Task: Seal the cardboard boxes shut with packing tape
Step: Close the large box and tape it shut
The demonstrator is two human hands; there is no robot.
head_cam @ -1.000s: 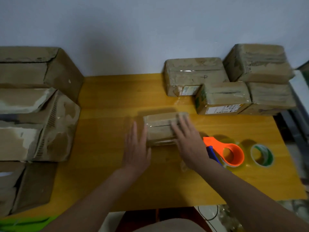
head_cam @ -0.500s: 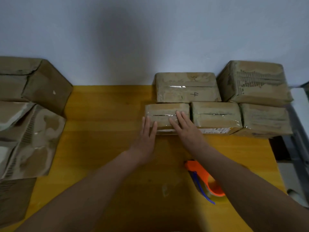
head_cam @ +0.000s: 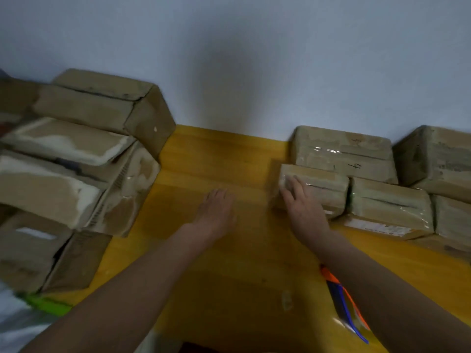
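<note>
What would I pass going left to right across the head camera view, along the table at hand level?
Pile of worn brown cardboard boxes → left hand flat over the yellow wooden table → right hand resting on a small taped cardboard box → taped box with a white label.

On the table [head_cam: 229, 159], a stack of boxes [head_cam: 76, 174] fills the left edge. 5 taped boxes [head_cam: 369, 174] cluster in the far right corner against the wall [head_cam: 229, 59]. A tape dispenser [head_cam: 341, 296] lies near the front edge, right.
</note>
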